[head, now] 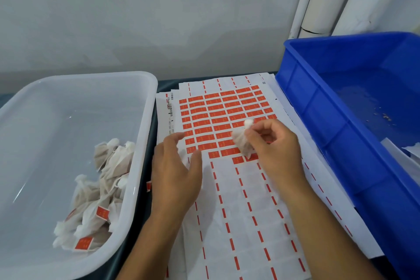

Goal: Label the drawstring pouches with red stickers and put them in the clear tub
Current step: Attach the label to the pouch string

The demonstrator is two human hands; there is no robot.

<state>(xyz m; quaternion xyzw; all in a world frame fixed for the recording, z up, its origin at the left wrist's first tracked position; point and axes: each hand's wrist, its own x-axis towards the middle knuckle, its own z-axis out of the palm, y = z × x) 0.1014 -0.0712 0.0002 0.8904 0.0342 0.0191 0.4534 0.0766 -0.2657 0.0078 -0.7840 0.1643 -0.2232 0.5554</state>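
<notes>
Sticker sheet (227, 120) lies between tub (141, 102) and crate (318, 102).

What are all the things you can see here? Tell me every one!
clear tub: one, see-through white, on the left.
pouches in the tub: a heap, whitish, too tangled to count; at least two show red stickers.
sticker sheet: a stack, white, in the middle; top sheet has red stickers at its far end, empty near end.
held pouch: one, whitish, above the sheet.
blue crate: one, on the right, crumbs and something white inside.
white pipes: on the wall, top right.
left hand: open, over the sheet.
right hand: pinches the held pouch.
</notes>
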